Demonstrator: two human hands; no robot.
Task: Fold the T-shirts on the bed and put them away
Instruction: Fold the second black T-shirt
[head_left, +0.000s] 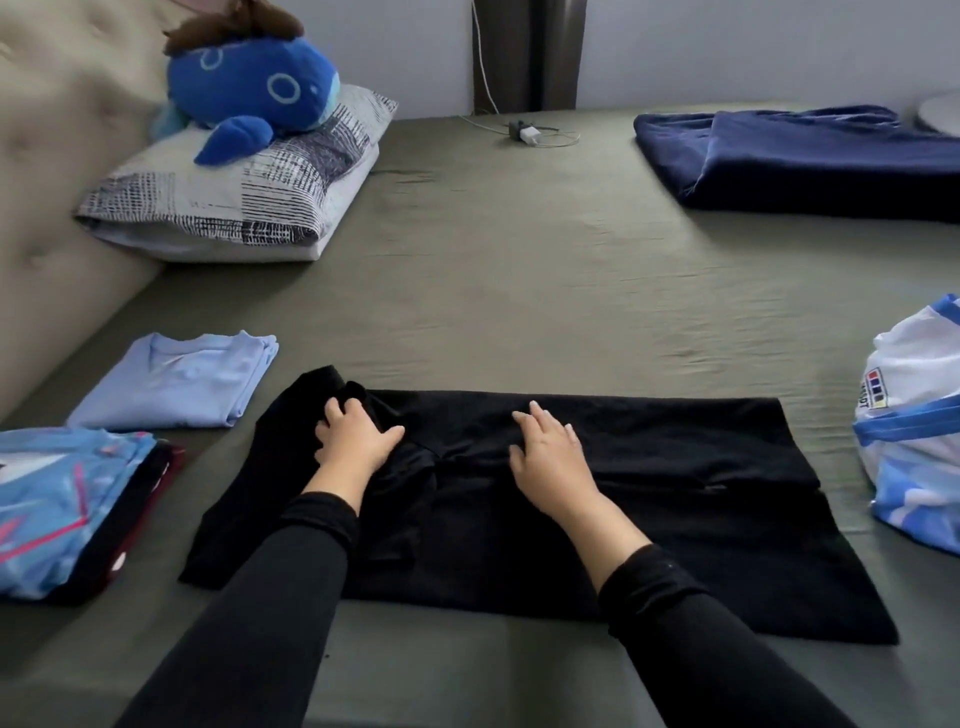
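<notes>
A black T-shirt (649, 499) lies spread across the near part of the green bed (519, 270), with its left end bunched up. My left hand (353, 436) grips a fold of that bunched cloth near the shirt's left end. My right hand (550, 452) rests flat on the middle of the shirt with its fingers straight. A folded light blue T-shirt (176, 384) lies to the left. Nearer the left edge sits a stack of folded shirts (67, 509), blue patterned on top with dark ones beneath. A white and blue shirt (919, 431) lies crumpled at the right edge.
A patterned pillow (234, 192) with a blue plush toy (249, 88) on it lies at the back left against a padded headboard (47, 171). A folded navy blanket (810, 156) sits at the back right. A charger and cable (527, 132) lie at the far edge.
</notes>
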